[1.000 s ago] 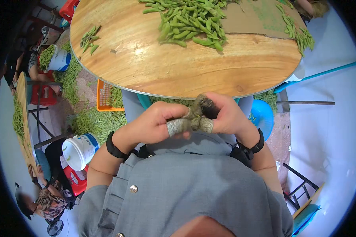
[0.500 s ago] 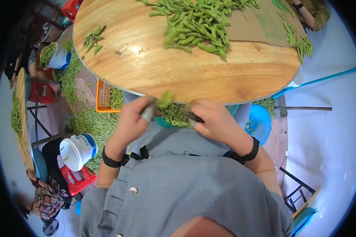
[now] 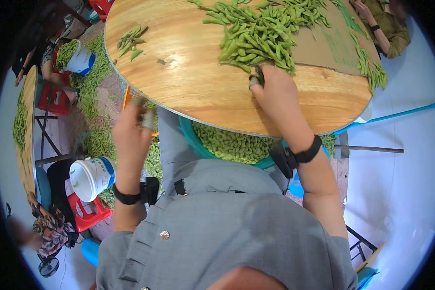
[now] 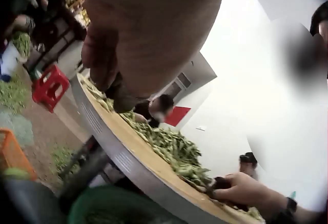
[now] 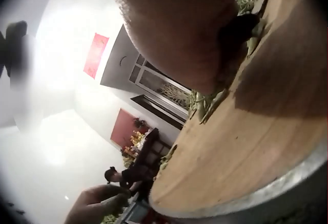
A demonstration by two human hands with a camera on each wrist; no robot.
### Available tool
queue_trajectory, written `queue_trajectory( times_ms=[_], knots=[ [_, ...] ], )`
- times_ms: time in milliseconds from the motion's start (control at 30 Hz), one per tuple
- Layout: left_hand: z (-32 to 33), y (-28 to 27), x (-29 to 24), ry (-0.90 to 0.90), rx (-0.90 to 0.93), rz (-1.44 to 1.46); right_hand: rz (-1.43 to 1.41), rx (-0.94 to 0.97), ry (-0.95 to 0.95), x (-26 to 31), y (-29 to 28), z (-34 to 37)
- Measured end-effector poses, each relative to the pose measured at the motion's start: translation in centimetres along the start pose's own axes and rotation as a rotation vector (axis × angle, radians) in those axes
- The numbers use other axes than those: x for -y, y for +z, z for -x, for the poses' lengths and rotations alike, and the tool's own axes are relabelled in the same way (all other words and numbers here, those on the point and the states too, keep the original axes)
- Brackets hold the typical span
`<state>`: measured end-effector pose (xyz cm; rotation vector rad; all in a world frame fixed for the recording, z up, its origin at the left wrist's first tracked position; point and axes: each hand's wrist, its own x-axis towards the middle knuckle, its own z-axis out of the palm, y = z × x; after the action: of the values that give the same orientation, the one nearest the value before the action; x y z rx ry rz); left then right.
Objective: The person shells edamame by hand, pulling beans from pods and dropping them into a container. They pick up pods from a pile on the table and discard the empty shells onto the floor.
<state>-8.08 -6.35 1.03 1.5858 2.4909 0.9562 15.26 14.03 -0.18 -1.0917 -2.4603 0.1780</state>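
My right hand (image 3: 281, 93) reaches over the wooden table (image 3: 193, 92) to the near edge of a heap of green edamame pods (image 3: 258, 41). Its wrapped thumb and dark-covered finger touch the pods, but I cannot tell whether they pinch one. My left hand (image 3: 130, 130), slightly blurred, hangs left of the table over an orange basket (image 3: 126, 98). Its fingers are loosely bent, the thumb wrapped in pale tape, and nothing shows in it. Under the table edge at my lap, a teal basin (image 3: 187, 129) holds shelled green beans (image 3: 232, 144).
Cardboard (image 3: 324, 50) lies on the table beside more pods. Left on the floor stand a white bucket (image 3: 87, 180) and a red stool (image 3: 84, 212), with pods spread around. Another person (image 3: 391, 34) sits across at the right; others sit at the left.
My hands were together at the table edge, then parted with a green pod near the left one. Now the left has moved left over the basket and the right forward to the heap.
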Motion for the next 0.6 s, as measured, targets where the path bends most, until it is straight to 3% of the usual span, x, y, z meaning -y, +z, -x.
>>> queue_trajectory(
  times_ms=[33, 100, 133, 167, 200, 267, 300, 367, 500, 567, 600],
  knots=[
    [-0.3, 1.1, -1.1, 0.031, 0.049, 0.163, 0.000, -0.002, -0.003, 0.5, -1.1, 0.3],
    [-1.2, 3.4, -3.8, 0.136, 0.275, 0.478, -0.836, 0.333, 0.332, 1.7, -3.3, 1.4],
    [-1.4, 4.5, -5.3, 0.088, 0.398, 0.720, -0.834, 0.334, 0.335, 1.9, -3.8, 2.2],
    [-1.6, 5.5, -6.5, 0.039, 0.519, 0.960, -1.149, 0.398, 0.452, 2.1, -4.2, 2.9],
    [-1.7, 5.7, -7.5, 0.037, 0.521, 0.963, -1.466, 0.460, 0.570, 2.2, -4.4, 3.5],
    [-2.1, 5.4, -9.1, -0.467, 1.082, 1.630, -1.541, 0.444, 0.505, 2.2, -4.5, 4.3],
    [-2.1, 6.1, -8.8, -0.470, 1.085, 1.630, -1.512, 0.413, 0.506, 1.9, -4.5, 4.9],
    [-1.8, 7.6, -7.5, -0.392, 1.294, 1.799, -1.486, 0.383, 0.510, 1.4, -4.5, 5.6],
    [-1.3, 6.8, -7.8, -0.444, 1.275, 1.686, -1.428, 0.426, 0.489, 1.7, -4.5, 6.1],
    [-1.1, 6.1, -8.2, -0.320, 0.932, 1.353, -1.361, 0.412, 0.499, 2.1, -4.4, 6.5],
    [-0.9, 6.0, -8.3, -0.323, 0.929, 1.351, -1.230, 0.401, 0.440, 2.1, -4.4, 7.0]
  ],
)
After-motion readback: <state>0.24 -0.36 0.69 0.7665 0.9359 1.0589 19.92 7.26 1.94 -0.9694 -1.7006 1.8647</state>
